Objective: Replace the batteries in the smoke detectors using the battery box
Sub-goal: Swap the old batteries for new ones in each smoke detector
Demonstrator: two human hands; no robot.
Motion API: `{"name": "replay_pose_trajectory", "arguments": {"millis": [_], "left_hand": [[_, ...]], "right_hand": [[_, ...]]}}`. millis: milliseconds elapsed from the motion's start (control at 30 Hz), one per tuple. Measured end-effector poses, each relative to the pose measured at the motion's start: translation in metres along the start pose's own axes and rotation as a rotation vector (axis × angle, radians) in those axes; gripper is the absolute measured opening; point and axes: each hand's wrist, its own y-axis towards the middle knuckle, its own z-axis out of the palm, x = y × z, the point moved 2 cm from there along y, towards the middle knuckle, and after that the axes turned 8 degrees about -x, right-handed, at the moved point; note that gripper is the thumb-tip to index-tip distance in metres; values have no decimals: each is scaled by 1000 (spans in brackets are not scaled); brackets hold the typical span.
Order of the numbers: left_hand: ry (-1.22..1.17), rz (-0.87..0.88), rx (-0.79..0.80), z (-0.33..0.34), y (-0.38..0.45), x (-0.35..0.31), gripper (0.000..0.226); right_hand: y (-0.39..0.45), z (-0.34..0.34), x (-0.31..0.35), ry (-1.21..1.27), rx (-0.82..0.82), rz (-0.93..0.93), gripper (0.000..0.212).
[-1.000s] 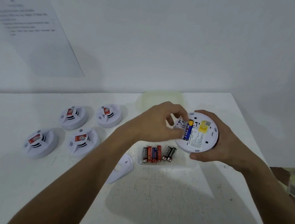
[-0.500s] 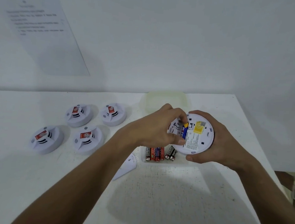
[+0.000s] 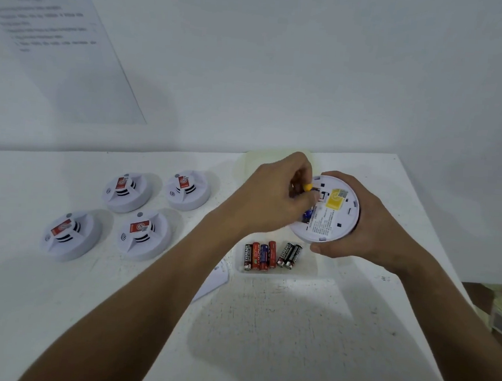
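Head view: the right hand (image 3: 369, 229) cups a white detector (image 3: 333, 218), held back-side up above the surface (image 3: 262, 341), fingers curled round its far rim and thumb on the near edge. A yellow label (image 3: 334, 198) shows on its back. The left hand (image 3: 270, 201) curls over the detector's left part, its fingertips pinching a blue and yellow battery (image 3: 309, 202) at the battery bay; whether the battery is seated cannot be told. Just below the detector, a clear box (image 3: 321, 274) holds six batteries (image 3: 271, 256) lying side by side. A pale lid (image 3: 251, 166) lies behind the hands. Four more detectors (image 3: 138, 234) sit face up on the left of the surface. A white cover (image 3: 214, 282) lies partly under the left forearm. A printed sheet (image 3: 59, 55) hangs on the wall.
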Motion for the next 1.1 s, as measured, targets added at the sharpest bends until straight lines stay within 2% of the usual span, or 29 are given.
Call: {"name": "replay_pose_trajectory", "arguments": {"millis": [67, 133, 200, 233, 300, 367, 500, 600, 700, 800, 900, 1000, 1033, 1100], "left_hand": [[-121, -105, -32, 2, 7, 6, 20], [-241, -218, -155, 3, 16, 18, 21], [-247, -296, -258, 5, 26, 36, 18], [-212, -335, -246, 8, 30, 46, 16], [-64, -391, -101, 19, 37, 61, 16], [88, -390, 43, 32, 42, 71, 20], [251, -380, 178, 49, 52, 82, 26], [403, -319, 243, 57, 56, 86, 12], [444, -314, 199, 58, 55, 94, 24], [424, -330, 111, 49, 49, 96, 8], [350, -334, 18, 39, 38, 90, 28], [269, -279, -82, 32, 17, 69, 24], [245, -256, -86, 33, 9, 64, 21], [250, -229, 14, 38, -7, 54, 19]], "right_hand": [[-1, -4, -2, -18, -22, 10, 91], [-5, -11, -6, -40, -56, 39, 94], [-11, -21, -12, -47, -81, 73, 98], [-14, -25, -15, -60, -88, 85, 98], [-21, -32, -18, -89, -101, 101, 97], [-25, -37, -20, -103, -116, 109, 97], [-30, -40, -25, -98, -126, 125, 96], [-32, -39, -27, -92, -119, 137, 96], [-31, -39, -27, -78, -119, 145, 98], [-31, -37, -27, -60, -120, 143, 100], [-30, -36, -26, -47, -117, 140, 99], [-32, -34, -25, -46, -113, 137, 99], [-34, -34, -25, -44, -113, 139, 100], [-37, -34, -24, -42, -115, 141, 100]]}}
